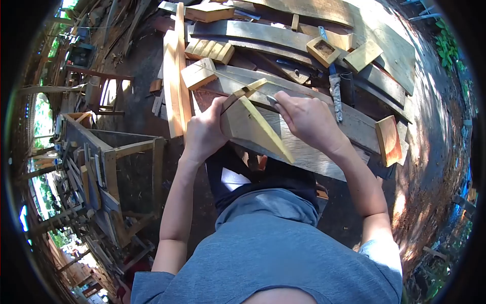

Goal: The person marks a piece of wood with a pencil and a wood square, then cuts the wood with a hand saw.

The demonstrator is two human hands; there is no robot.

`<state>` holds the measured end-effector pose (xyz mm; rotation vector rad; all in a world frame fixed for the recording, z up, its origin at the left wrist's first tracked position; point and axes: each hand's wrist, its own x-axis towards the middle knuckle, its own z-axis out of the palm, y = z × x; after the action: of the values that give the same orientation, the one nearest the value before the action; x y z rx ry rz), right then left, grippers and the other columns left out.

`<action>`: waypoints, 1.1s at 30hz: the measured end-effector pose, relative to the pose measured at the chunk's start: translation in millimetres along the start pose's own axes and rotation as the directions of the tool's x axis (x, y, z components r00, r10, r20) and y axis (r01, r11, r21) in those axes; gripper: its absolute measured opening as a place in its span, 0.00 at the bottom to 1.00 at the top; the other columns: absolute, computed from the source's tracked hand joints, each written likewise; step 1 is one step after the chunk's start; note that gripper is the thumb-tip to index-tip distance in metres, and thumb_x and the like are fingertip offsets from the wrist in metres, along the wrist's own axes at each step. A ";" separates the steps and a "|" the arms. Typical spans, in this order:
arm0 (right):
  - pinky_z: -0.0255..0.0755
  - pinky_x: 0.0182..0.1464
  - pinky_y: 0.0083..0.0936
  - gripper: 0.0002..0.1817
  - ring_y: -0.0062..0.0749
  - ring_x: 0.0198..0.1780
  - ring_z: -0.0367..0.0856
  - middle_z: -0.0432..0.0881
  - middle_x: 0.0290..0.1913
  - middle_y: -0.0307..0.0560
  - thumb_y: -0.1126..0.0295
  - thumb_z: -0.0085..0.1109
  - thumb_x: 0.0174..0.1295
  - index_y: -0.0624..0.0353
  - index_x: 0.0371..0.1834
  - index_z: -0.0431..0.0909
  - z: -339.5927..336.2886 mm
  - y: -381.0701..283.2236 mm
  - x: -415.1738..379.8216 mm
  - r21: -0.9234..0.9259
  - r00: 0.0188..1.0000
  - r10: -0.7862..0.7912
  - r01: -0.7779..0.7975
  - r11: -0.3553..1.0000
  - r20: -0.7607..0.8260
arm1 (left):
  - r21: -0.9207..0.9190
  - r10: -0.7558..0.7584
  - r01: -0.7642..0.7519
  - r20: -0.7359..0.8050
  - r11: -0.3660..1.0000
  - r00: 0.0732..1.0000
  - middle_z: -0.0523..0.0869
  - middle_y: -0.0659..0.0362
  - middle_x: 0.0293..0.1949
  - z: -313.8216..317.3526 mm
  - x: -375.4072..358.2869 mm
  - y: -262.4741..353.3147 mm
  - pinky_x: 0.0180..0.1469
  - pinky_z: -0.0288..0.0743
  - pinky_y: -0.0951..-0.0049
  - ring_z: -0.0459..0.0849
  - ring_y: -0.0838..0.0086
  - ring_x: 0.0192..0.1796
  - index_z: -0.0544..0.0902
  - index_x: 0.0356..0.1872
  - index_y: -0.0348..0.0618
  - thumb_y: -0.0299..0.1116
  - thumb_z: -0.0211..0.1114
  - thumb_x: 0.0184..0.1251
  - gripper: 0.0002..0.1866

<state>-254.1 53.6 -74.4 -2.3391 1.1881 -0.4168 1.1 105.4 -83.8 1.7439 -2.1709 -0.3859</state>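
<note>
My left hand is closed on the left side of a wooden board, which is tilted so that its pale yellow edge faces up. Across the board's far end, by the left thumb and fingers, lies a narrow brown piece shaped like a try square; part of it is hidden. My right hand is closed in a pinch just right of the board. From its fingertips a small slim tool pokes out; its kind is too small to tell.
A pale wooden block and a grooved block lie beyond the left hand. A hollowed block and a plain block sit farther right. A reddish block stands at the right. A wooden frame is at the left.
</note>
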 end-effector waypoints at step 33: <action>0.80 0.25 0.35 0.06 0.43 0.27 0.88 0.84 0.24 0.50 0.72 0.51 0.64 0.59 0.42 0.73 6.4 -14.7 0.8 -0.212 0.985 -0.174 0.169 0.962 -0.005 | -0.142 -0.106 0.092 -0.093 0.986 0.990 0.86 0.44 0.29 17.2 -14.3 -23.4 0.33 0.82 0.52 0.87 0.45 0.34 0.65 0.56 0.45 0.37 0.79 0.48 0.37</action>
<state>-240.8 62.2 -71.7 -2.6397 1.0898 -0.3942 17.6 114.4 -110.2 1.7605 -1.9457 -0.4513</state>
